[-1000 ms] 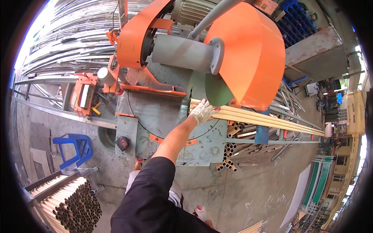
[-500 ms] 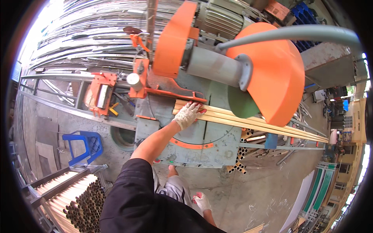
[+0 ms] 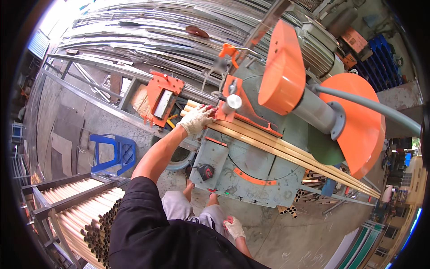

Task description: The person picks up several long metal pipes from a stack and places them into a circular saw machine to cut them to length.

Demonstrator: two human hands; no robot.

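Observation:
My left hand (image 3: 197,121), in a white knit glove with red on the finger side, is closed over the ends of several long, pale gold metal tubes (image 3: 264,145). The tubes lie side by side across the grey saw table (image 3: 244,159), passing the orange clamp (image 3: 230,96) and running under the orange blade guard (image 3: 354,121) of a large cut-off saw. The green disc (image 3: 320,143) under the guard stands right by them. Low beside my body hangs my right hand (image 3: 234,227), also gloved, with fingers loosely curled and nothing visible in them.
A rack of stacked tubes (image 3: 85,206) stands at the lower left, near a blue plastic stool (image 3: 114,152). A tape measure (image 3: 206,171) sits on the table's left corner. Long metal strips (image 3: 148,40) fill the far side. The grey saw handle (image 3: 371,103) reaches right.
My left hand has moved left with the tubes. Their ends now lie left of the orange clamp, instead of on the table to its right. The view has also turned; my right hand still hangs low.

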